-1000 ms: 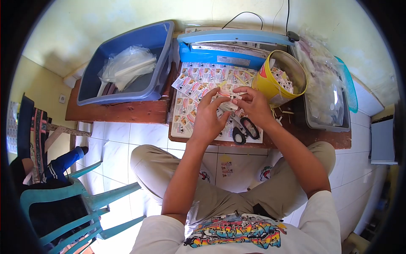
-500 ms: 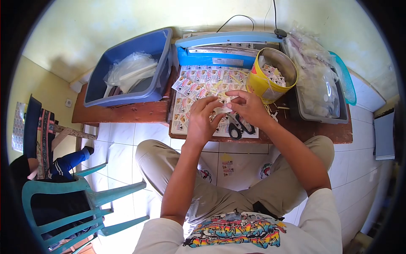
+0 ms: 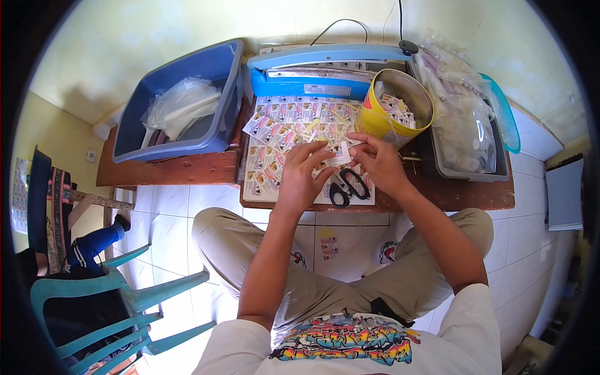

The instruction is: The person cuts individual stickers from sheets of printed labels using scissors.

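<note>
A small printed paper label (image 3: 340, 154) is between my two hands, above the table's front part. My right hand (image 3: 380, 165) pinches its right end between thumb and fingers. My left hand (image 3: 301, 176) curls around its left end, fingertips at the paper; how firmly they grip is hard to see. Just below the label lie black-handled scissors (image 3: 349, 189), their blades partly hidden. Printed label sheets (image 3: 265, 159) and loose strips cover the board beneath. A yellow tub (image 3: 390, 125) holding many cut labels stands behind my right hand.
Behind the sheets sits a blue paper cutter (image 3: 312, 82). A blue bin (image 3: 178, 147) with plastic bags stands left, a grey tray (image 3: 472, 176) of clear bags right. A green chair (image 3: 87, 287) and another person's leg (image 3: 94, 247) are at lower left.
The view has shifted slightly, moving the scene left. The label now shows more of its face between my fingers, and my hands remain close together over the scissors.
</note>
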Demonstrator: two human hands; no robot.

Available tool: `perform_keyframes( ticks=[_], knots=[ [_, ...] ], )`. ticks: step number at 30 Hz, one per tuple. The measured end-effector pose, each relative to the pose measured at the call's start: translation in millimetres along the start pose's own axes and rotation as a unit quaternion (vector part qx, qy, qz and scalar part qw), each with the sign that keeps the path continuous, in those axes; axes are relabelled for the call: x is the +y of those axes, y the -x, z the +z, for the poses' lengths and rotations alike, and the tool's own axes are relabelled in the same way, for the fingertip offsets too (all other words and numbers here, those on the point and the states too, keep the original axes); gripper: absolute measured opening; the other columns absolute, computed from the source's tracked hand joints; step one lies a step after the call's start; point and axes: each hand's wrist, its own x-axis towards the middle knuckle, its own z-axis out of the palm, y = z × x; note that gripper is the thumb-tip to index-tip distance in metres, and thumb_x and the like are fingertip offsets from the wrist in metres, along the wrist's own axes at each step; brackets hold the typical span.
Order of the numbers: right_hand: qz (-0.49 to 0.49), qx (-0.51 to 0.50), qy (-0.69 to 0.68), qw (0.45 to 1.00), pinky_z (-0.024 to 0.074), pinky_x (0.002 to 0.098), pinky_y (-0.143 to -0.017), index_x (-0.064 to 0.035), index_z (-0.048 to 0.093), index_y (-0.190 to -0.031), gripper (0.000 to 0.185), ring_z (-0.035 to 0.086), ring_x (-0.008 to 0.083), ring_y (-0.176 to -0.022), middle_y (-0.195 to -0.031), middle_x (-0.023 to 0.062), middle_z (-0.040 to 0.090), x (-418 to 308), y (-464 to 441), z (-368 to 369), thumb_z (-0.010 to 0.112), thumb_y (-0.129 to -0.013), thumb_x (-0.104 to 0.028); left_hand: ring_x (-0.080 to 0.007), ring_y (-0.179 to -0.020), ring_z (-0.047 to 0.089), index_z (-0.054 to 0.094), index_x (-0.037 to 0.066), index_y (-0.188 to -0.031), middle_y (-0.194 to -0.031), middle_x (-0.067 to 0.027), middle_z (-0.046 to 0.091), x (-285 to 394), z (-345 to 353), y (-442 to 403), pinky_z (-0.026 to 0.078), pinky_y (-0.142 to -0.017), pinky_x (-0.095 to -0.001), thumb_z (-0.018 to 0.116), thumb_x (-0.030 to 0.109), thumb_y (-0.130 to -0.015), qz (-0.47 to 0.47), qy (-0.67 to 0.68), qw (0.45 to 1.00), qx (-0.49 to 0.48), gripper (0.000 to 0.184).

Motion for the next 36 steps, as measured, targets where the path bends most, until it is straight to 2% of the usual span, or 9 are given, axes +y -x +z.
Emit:
perform_keyframes(
  ticks=[7,10,12,15,18,25,31,34,36],
  knots=[
    [-0.07,0.015,0.222,0.972,0.0591,0.0341,-0.073,0.0018,0.063,-0.136,0.05,0.076,0.0217,-0.078,-0.102,0.0167,0.075,8.4,25.4,6.5,0.077,-0.09,-0.011,-0.0317,-0.116,0.067,0.077,0.01,-0.109,-0.124,-0.0108,0.072,-10.3,2.1,0.8,0.053,-0.099,-0.0435,0.089,0.011,-0.075,-0.023,-0.021,0.999,0.019,0.036],
    [-0.083,-0.04,0.244,0.965,0.0601,0.0398,-0.077,0.0004,0.058,-0.141,0.06,0.076,0.0274,-0.086,-0.11,0.0185,0.072,14.5,36.2,16.0,0.08,-0.086,-0.012,-0.0315,-0.115,0.067,0.077,0.01,-0.108,-0.123,-0.0105,0.072,-12.7,0.6,0.9,0.053,-0.098,-0.043,0.09,0.011,-0.075,-0.038,-0.017,0.999,0.025,0.035],
    [-0.141,-0.044,0.371,0.917,0.0591,0.0412,-0.083,-0.0042,0.053,-0.147,0.067,0.074,0.0296,-0.098,-0.127,0.0194,0.066,10.4,41.3,21.9,0.08,-0.085,-0.014,-0.0315,-0.115,0.067,0.077,0.01,-0.108,-0.123,-0.0103,0.072,-13.5,1.3,0.4,0.053,-0.098,-0.0428,0.089,0.011,-0.075,-0.039,-0.02,0.999,0.03,0.035],
    [-0.167,-0.061,0.451,0.875,0.0595,0.0486,-0.084,-0.0026,0.049,-0.148,0.071,0.07,0.0353,-0.108,-0.127,0.0217,0.063,6.0,43.1,31.4,0.077,-0.085,-0.019,-0.0314,-0.114,0.068,0.077,0.009,-0.108,-0.123,-0.01,0.073,-13.7,2.3,-1.5,0.054,-0.097,-0.0424,0.089,0.01,-0.075,-0.038,-0.024,0.998,0.035,0.035],
    [-0.14,-0.054,0.52,0.841,0.0601,0.0491,-0.082,-0.0027,0.051,-0.146,0.068,0.072,0.0375,-0.103,-0.125,0.0203,0.064,6.4,41.3,43.3,0.075,-0.084,-0.017,-0.0312,-0.112,0.068,0.077,0.009,-0.108,-0.123,-0.0097,0.073,-14.0,3.9,-4.7,0.054,-0.097,-0.0422,0.088,0.009,-0.076,-0.036,-0.029,0.998,0.038,0.034],
    [-0.068,-0.082,0.541,0.834,0.0602,0.0496,-0.083,-0.0073,0.052,-0.143,0.072,0.071,0.0391,-0.098,-0.125,0.0183,0.062,1.5,25.1,46.2,0.077,-0.077,-0.014,-0.0313,-0.114,0.068,0.077,0.01,-0.11,-0.123,-0.0103,0.072,-17.2,3.2,-4.9,0.056,-0.096,-0.0426,0.087,0.007,-0.076,-0.045,-0.023,0.998,0.039,0.035],
    [-0.101,-0.048,0.467,0.877,0.0601,0.0494,-0.084,0.0002,0.053,-0.142,0.071,0.071,0.0425,-0.1,-0.124,0.0244,0.06,4.0,28.4,30.8,0.076,-0.077,-0.011,-0.0318,-0.117,0.068,0.077,0.012,-0.116,-0.127,-0.0117,0.071,-20.5,-4.6,-2.1,0.056,-0.096,-0.0422,0.083,0.003,-0.08,-0.077,-0.03,0.995,0.05,0.037],
    [-0.151,-0.012,0.413,0.898,0.0598,0.0465,-0.088,-0.0024,0.053,-0.142,0.075,0.067,0.0412,-0.1,-0.12,0.0228,0.061,13.1,28.0,17.7,0.079,-0.072,-0.011,-0.0322,-0.119,0.067,0.076,0.012,-0.117,-0.129,-0.0128,0.07,-22.9,-8.0,-0.8,0.057,-0.096,-0.0422,0.081,0.001,-0.081,-0.076,-0.027,0.996,0.048,0.038],
    [-0.116,-0.029,0.369,0.922,0.0611,0.0396,-0.08,-0.0017,0.054,-0.145,0.077,0.069,0.0309,-0.092,-0.118,0.0185,0.061,9.2,31.6,11.5,0.082,-0.073,-0.006,-0.0323,-0.119,0.067,0.076,0.012,-0.118,-0.129,-0.013,0.07,-23.9,-10.5,-0.1,0.056,-0.096,-0.0422,0.082,0.001,-0.081,-0.077,-0.038,0.995,0.053,0.038]
  ],
)
